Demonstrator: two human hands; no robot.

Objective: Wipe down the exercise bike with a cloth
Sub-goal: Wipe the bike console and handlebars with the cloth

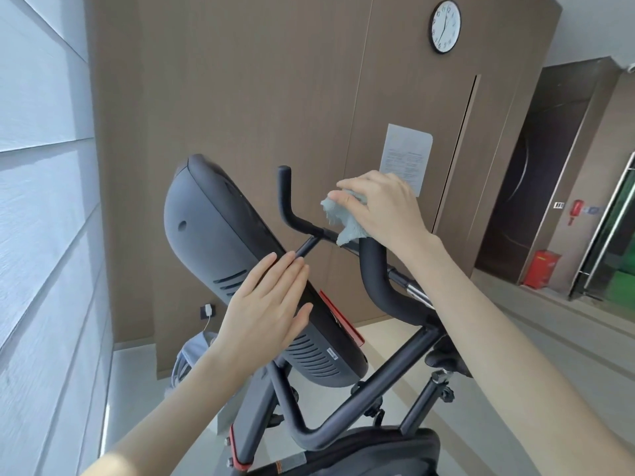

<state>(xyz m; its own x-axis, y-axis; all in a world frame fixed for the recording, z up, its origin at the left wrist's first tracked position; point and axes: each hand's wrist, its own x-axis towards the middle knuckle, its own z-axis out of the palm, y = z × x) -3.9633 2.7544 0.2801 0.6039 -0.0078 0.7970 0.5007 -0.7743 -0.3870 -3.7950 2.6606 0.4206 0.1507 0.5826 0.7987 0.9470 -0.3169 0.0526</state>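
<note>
Gripping a bunched pale blue-grey cloth [345, 218] between thumb and curled fingers, the right hand [385, 207] sits over the top of the padded black handlebar [376, 280] of the exercise bike [360, 396]; the cloth's loose corner hangs down to the thin crossbar just beneath the palm. Left hand [271, 304]: flat, fingers straight and close together, holding nothing, palm laid against the rear edge of the bike's console [213, 228], fingertips reaching toward the small stem that joins console to crossbar. Console: large dark housing, tilted, vent slots beside and below the left hand, red trim strip on the far side of that hand. Upright handlebar horn [285, 190]: black, between the two hands, just left of the cloth, apart from it. Frame tubes: dark grey, bent, running below both forearms; adjustment knobs under the right forearm. Wall clock [445, 26]: round, black rim, high above the right hand on brown panelling. Printed sheet [407, 156]: fixed to the panel directly behind the right hand, its lower edge covered by the hand. Red box [541, 269]: on the floor well to the right of the right forearm, by a dark doorway. White plug [207, 310]: in a wall socket just left of the left wrist.
</note>
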